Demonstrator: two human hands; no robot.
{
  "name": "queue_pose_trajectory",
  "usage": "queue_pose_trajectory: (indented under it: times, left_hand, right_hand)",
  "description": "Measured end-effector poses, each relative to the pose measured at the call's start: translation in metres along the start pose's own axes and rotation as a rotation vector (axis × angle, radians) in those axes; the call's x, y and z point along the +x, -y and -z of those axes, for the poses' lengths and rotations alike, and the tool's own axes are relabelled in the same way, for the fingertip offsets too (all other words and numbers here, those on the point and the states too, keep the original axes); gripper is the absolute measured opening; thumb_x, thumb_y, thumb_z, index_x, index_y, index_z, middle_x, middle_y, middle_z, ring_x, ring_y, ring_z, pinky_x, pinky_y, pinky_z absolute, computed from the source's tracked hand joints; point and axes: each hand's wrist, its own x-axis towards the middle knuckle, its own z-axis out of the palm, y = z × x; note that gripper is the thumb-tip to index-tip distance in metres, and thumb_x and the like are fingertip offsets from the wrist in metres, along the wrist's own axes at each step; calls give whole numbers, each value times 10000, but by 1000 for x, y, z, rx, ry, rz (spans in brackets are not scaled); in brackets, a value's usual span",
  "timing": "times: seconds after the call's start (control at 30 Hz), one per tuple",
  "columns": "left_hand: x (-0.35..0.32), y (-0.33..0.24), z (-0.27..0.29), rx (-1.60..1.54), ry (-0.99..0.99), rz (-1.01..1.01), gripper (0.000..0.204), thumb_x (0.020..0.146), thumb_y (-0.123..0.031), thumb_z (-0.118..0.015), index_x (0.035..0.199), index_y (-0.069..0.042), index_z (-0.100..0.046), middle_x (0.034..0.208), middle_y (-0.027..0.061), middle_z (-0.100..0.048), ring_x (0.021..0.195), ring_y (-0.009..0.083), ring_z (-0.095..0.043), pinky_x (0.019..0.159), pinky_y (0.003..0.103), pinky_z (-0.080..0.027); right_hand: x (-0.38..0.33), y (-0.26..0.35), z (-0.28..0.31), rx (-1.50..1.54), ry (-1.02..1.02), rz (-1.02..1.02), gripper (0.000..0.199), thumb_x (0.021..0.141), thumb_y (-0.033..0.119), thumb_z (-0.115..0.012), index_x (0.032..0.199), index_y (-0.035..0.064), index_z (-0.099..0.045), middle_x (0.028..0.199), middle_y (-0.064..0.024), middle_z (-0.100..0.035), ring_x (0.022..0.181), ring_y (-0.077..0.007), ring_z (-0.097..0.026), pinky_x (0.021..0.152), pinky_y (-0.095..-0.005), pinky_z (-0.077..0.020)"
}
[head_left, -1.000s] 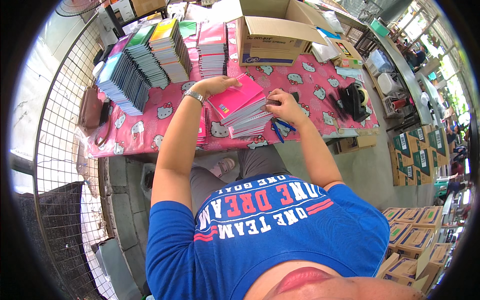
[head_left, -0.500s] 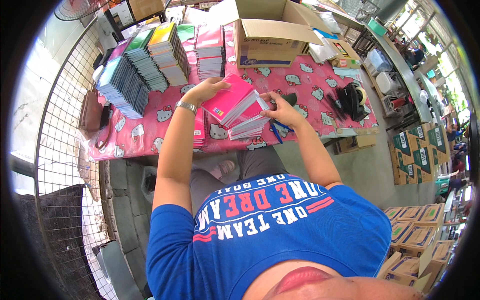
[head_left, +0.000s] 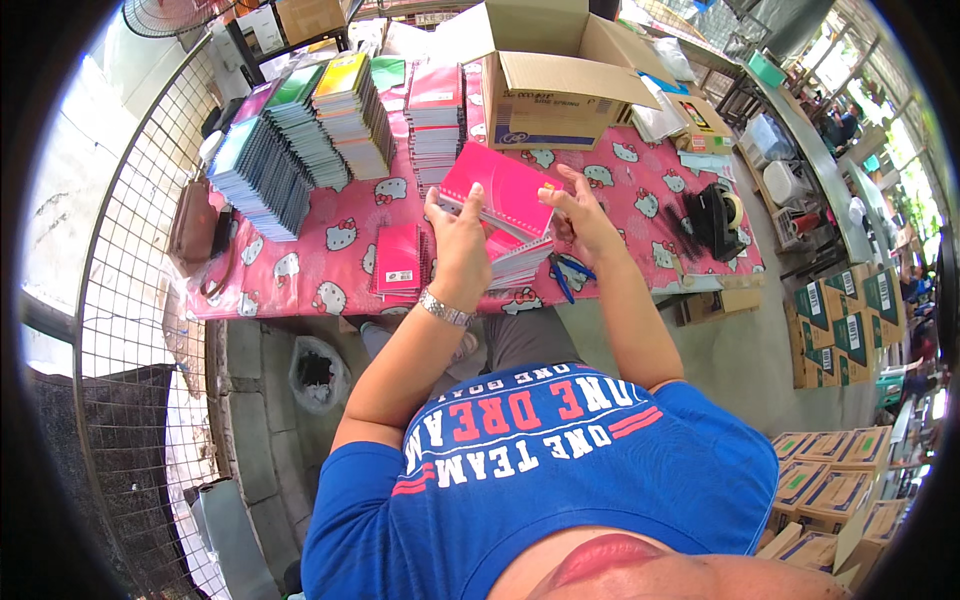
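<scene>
- Held spiral notebook: smooth, glossy cover, paper pages.
- Counter: covered in smooth, shiny sheeting that looks like plastic.
- Open carton: matt cardboard.
- Wristband: shiny metal.
- T-shirt: soft, matt cloth.
- Tape dispenser: dark, seemingly plastic.
- Pouch: smooth, leather-like.
- Mesh fence: thin metal wire.
- Bin liner: thin, translucent, crinkled plastic.
- Block wall: rough, matt, concrete-looking.

Packing workshop, notebook stacks toward the table's far left corner, 1 open carton at its far edge, tape dispenser near its right edge, boxes piled on the floor beyond
</scene>
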Motion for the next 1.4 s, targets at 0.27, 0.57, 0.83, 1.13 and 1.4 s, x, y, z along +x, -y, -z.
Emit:
queue_pose_trajectory:
  times: [0.27,0.57,0.83,1.13,1.4]
  left_hand:
    - [-42,33,36,912,-56,-414,1010,895,-288,-740,1559,-51,-17,1471,294,-335,1281,374,-482,1084,449,-383]
    - [-2,-2,13,1930,716,-984,313,800,-118,-664,1109,-69,-655,1088,87,-668,1016,269,-658,842,395,-558]
    - [30,-48,-16,1627,621,-992,220,846,-65,-570,1062,-45,-604,1013,129,-643,1002,346,-619,873,467,-491]
    - [34,-10,-29,1638,257,-1193,425,766,-445,-734,927,-62,-643,888,96,-660,929,286,-620,1004,456,-387]
    - [39,-6,-30,1544,285,-1246,415,746,-470,-769,836,-76,-678,839,73,-665,888,269,-623,948,424,-412]
  right_hand:
    - [48,4,23,-270,211,-234,862,774,217,-761,1487,77,-298,964,-15,-587,598,-40,-411,485,-224,-305]
    - [54,-14,44,-1193,-55,459,846,821,541,-732,1473,129,-385,984,-87,-606,880,-172,-586,802,-306,-479]
    - [-3,13,37,-637,24,633,266,955,131,-638,1215,96,-683,881,-39,-642,800,-94,-575,684,-271,-483]
    - [9,19,22,-716,-143,1016,265,849,-11,-669,1081,94,-744,961,-49,-604,810,-138,-602,691,-264,-492]
    - [0,21,24,-683,-27,910,227,825,-45,-682,1018,64,-733,946,-45,-582,826,-135,-590,712,-267,-492]
